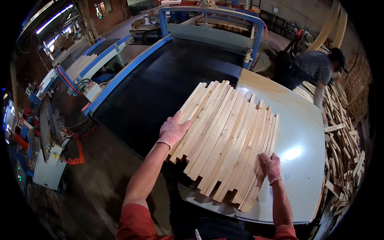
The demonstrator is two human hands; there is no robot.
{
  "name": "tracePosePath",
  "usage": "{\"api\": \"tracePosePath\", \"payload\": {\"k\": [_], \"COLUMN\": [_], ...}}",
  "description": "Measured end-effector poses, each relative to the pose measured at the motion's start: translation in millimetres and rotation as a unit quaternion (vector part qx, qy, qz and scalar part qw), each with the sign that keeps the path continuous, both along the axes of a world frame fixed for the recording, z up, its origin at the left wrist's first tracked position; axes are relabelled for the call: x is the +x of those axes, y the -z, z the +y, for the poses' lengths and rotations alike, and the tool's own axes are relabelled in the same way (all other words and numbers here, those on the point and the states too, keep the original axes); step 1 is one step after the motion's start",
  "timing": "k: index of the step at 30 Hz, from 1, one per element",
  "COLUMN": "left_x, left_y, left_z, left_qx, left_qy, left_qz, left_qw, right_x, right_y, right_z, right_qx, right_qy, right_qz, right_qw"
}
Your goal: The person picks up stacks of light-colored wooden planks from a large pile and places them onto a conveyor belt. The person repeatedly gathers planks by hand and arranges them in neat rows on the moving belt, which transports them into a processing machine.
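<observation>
A row of pale wooden strips [224,140] lies side by side in front of me, their ends uneven. It rests partly over the black conveyor belt [160,76] and partly over the smooth grey-white tabletop [298,160]. My left hand [175,130], in a pinkish-white knit glove, grips the left edge of the row. Opposite it, my right hand [271,166], gloved alike, presses the right edge near its lower end. Between them the strips are squeezed together. The fingertips of both hands are partly hidden against the wood.
A blue machine frame [212,10] spans the belt's far end. At the right a person [316,70] bends over a heap of loose wood strips [344,148]. More blue-edged machinery [96,64] stands at the left, with a coiled orange hose [76,150] nearer.
</observation>
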State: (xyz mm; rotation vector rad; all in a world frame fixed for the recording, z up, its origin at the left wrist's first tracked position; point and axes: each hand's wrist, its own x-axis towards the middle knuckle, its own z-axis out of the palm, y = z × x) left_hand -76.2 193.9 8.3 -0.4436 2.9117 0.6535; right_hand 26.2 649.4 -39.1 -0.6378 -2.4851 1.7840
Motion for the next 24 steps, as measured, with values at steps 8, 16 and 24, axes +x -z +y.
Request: {"api": "tracePosePath", "payload": {"k": [8,16,24], "left_x": [-95.5,-149.5,-152.5], "left_y": [15.9,24.2,37.7], "left_z": [-262.4,-421.8,-457.0], "left_qx": [-0.167,-0.228,-0.237], "left_qy": [0.022,-0.041,0.005], "left_qz": [0.044,0.001,0.052], "left_qw": [0.985,0.973,0.97], "right_x": [-102.1,-202.4,-205.3], "right_y": [-0.6,-18.7,-16.9], "right_z": [-269.5,-511.1,-508.3], "right_qx": [-0.019,-0.035,-0.261], "right_qy": [-0.056,-0.144,-0.219], "right_qz": [-0.076,-0.058,0.006], "right_qw": [0.995,0.987,0.94]}}
